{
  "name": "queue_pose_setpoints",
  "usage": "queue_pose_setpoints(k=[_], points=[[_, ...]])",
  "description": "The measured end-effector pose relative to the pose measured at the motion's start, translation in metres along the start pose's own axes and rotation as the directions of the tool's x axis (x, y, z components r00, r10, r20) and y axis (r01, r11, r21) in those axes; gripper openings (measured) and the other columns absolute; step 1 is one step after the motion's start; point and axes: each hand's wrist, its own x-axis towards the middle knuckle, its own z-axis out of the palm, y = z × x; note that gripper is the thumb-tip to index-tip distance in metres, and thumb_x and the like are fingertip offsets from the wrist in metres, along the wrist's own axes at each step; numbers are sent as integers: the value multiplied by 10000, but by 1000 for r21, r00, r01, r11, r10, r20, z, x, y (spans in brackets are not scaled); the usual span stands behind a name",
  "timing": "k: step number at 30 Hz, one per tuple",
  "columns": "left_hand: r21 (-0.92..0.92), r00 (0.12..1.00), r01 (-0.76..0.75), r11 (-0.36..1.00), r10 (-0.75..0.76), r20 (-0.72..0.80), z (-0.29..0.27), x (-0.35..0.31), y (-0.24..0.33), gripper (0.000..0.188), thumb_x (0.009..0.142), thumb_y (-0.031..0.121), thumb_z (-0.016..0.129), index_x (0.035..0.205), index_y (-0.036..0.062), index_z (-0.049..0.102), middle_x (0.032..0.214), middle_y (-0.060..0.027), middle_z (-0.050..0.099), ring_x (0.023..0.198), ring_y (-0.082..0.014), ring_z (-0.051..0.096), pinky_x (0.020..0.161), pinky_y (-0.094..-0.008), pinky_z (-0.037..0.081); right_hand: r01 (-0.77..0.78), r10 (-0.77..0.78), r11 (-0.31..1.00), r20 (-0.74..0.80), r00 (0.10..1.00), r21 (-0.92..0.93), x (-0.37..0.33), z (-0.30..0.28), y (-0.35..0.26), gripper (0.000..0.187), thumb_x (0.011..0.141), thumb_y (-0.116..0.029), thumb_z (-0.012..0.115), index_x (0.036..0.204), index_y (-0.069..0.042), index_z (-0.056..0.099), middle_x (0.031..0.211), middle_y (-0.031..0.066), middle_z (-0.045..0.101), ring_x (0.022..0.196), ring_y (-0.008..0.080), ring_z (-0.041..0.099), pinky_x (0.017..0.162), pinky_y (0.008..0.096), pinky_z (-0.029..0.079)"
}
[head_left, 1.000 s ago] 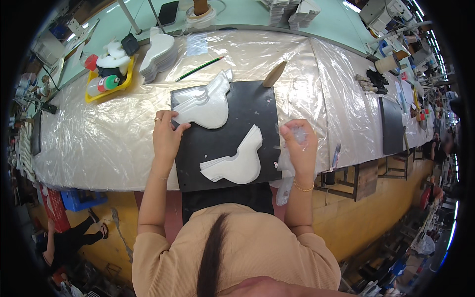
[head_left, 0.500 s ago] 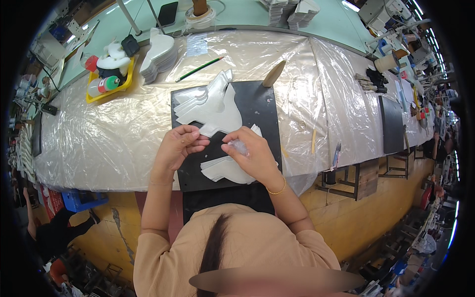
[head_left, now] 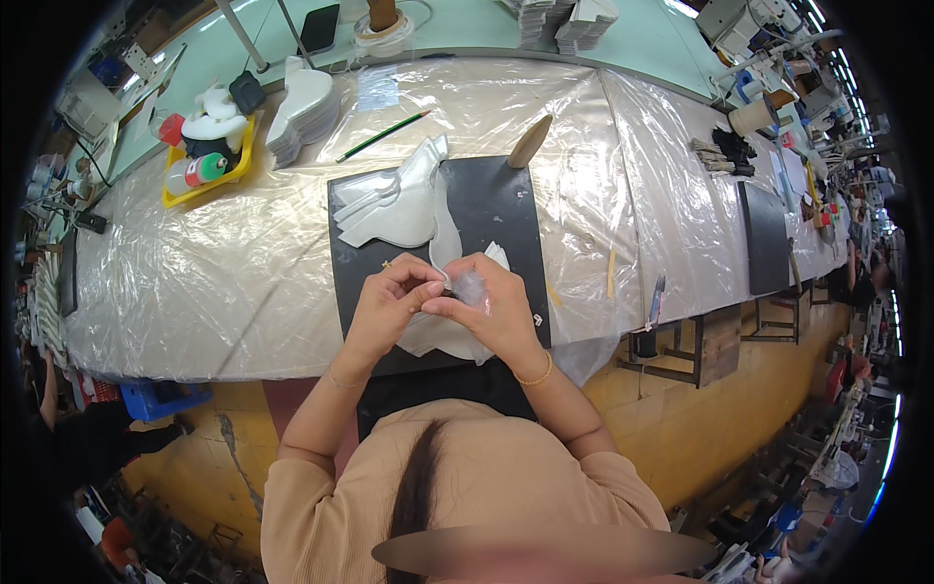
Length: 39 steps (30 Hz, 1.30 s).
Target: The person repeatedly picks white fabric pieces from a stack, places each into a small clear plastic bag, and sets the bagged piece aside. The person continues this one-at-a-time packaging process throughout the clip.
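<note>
A white piece (head_left: 445, 231) is over the board, just right of the upper stack, its near end up between the two hands. The left hand (head_left: 402, 300) pinches that end, thumb against fingers. The right hand (head_left: 494, 304) curls its fingers round a wad of clear plastic (head_left: 471, 289), with its thumb close to the left one; whether it also grips the piece is hidden.

The piece looks thin and light, probably bendable yet firm enough to keep its outline. Its smooth face may slide on its neighbours, and the narrow parts could crease if squeezed. A light pinch at the edge or the narrow end seems the best hold, with the broad rounded part left free.

The upper stack (head_left: 391, 216) of like pieces is fanned toward the left. The lower stack (head_left: 438, 337) lies on the near part, mostly under the hands. Both rest on the black board (head_left: 501, 195), with a pointed wooden tool (head_left: 531, 142) at its far right corner.

Beyond the board, a green pencil (head_left: 382, 136) lies on the plastic-covered bench (head_left: 224, 292). Farther left are a tall stack (head_left: 301, 109) of white pieces and a yellow tray (head_left: 179, 200) of bottles.
</note>
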Motion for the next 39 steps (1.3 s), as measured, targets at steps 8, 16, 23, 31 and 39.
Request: queue_pose_setpoints(k=[8,16,23,31,39], points=[[165,995,-97,982,99,-5,6,-5,2,87,881,45,674,941,-19,679,1004,-33,521,908,-110,519,825,-238,441,39,-32,994,-74,997,97,-5,3,9,150,868,-136,701,916,-2,656,828,123,670,689,219,651,640,303,504],[-317,1000,9,948,-9,3,5,-8,-1,282,859,43,698,1097,-33,568,1093,-87,535,1010,-137,554,880,-263,463,90,-84,992,-69,994,85,-3,2,11,184,951,-171,618,889,0,650,930,77,676,770,116,608,706,282,496],[-22,995,87,996,-88,-45,-2,-12,17,483,873,5,679,1309,-56,480,1097,-168,643,941,-169,657,815,-259,531,-97,91,922,34,995,374,1,-2,10,268,989,-296,557,954,-31,577,945,96,665,906,196,649,839,325,507],[29,939,304,952,-304,163,-9,-35,37,383,903,-26,626,1283,-25,581,1055,-138,679,863,-166,678,757,-258,558,-234,275,337,142,951,912,6,-85,34,241,1006,-304,510,916,-82,490,690,67,526,605,218,624,564,388,563],[188,856,457,869,-487,172,-13,-34,19,384,902,-46,605,1284,-10,585,1036,-117,671,866,-171,691,735,-244,565,3,400,756,-466,790,654,3,-170,55,258,958,-341,609,910,-106,515,656,9,479,491,100,473,441,241,427]])
